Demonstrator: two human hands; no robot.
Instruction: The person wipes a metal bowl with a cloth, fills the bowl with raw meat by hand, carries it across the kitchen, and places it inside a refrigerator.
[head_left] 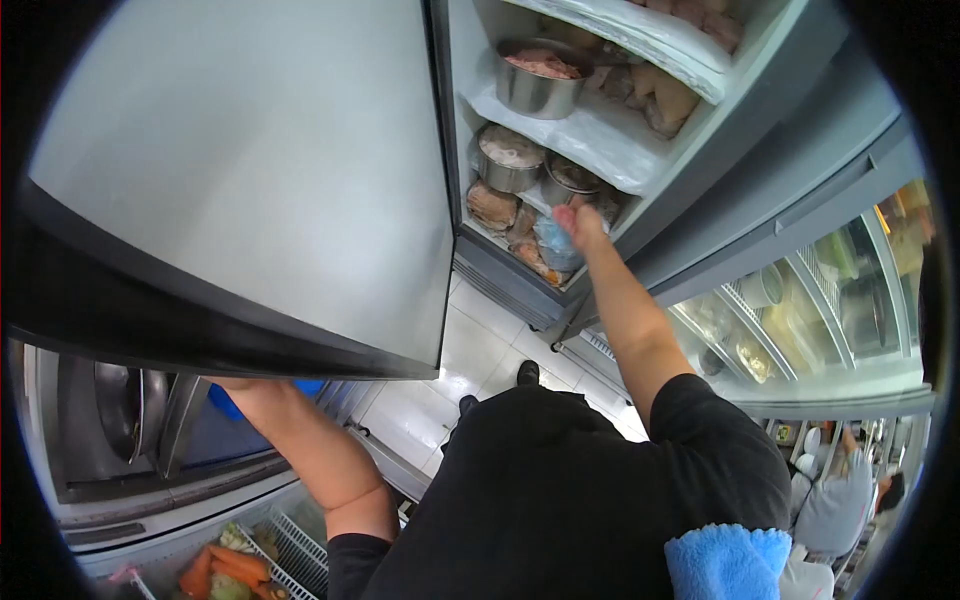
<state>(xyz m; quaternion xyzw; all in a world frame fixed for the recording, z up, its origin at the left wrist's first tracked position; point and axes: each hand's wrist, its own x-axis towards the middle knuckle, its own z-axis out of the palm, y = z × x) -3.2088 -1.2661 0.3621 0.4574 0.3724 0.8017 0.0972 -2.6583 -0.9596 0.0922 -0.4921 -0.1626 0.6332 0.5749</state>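
My right hand [578,222] reaches into the lower part of an upright refrigerator, in front of a steel pot [572,182] and a pale blue plastic bag [556,240]. Its fingers are smeared, so whether they touch either one cannot be made out. Beside that pot stands another steel pot [510,160] with pale contents. Wrapped brown packages [492,206] lie below. My left hand [230,384] is at the lower edge of the open refrigerator door [250,190]; the door hides its fingers.
A steel pot of raw meat [543,85] stands on the plastic-covered shelf [620,142] above. Glass-fronted coolers [800,300] line the right side. Carrots [225,567] lie in a case at lower left. Another person [838,505] is at far right. A blue towel [727,560] hangs on my shoulder.
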